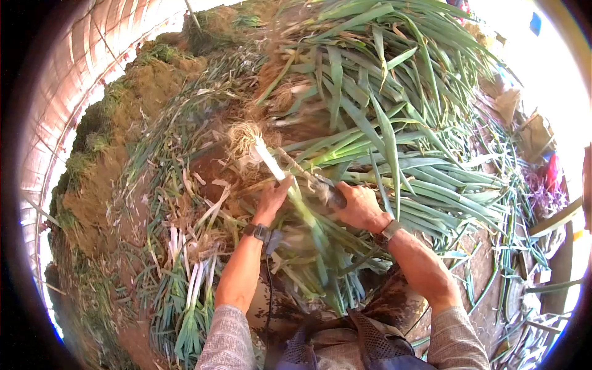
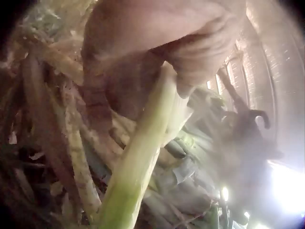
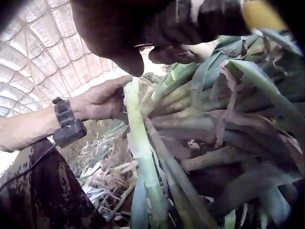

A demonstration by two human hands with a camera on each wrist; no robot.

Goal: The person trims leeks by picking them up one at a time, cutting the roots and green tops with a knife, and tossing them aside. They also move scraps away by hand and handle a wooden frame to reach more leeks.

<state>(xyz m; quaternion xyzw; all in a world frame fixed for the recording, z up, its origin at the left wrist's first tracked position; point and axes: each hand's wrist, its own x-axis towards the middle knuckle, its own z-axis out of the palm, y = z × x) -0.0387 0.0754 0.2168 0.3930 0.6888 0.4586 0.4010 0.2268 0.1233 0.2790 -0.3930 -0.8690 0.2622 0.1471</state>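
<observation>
My left hand [image 1: 271,198] grips a leek [image 1: 270,161] around its white shank. The bushy roots [image 1: 245,137] point away from me, and its green leaves trail down between my knees. The left wrist view shows the pale stalk [image 2: 136,162] running out from under the curled hand [image 2: 157,28]. My right hand [image 1: 362,209], just right of the leek, holds a dark tool [image 1: 332,195] whose narrow end lies beside the shank. In the right wrist view this tool [image 3: 205,21] looks wrapped, with a yellow part at one end; its exact kind is unclear.
A big heap of leeks [image 1: 401,68] lies at the far right, with more leafy stalks [image 1: 438,185] beside my right hand. Several pale-shanked leeks [image 1: 194,290] lie at left. Root and leaf scraps [image 1: 154,154] cover the ground toward a curved plastic-sheeted wall [image 1: 74,80].
</observation>
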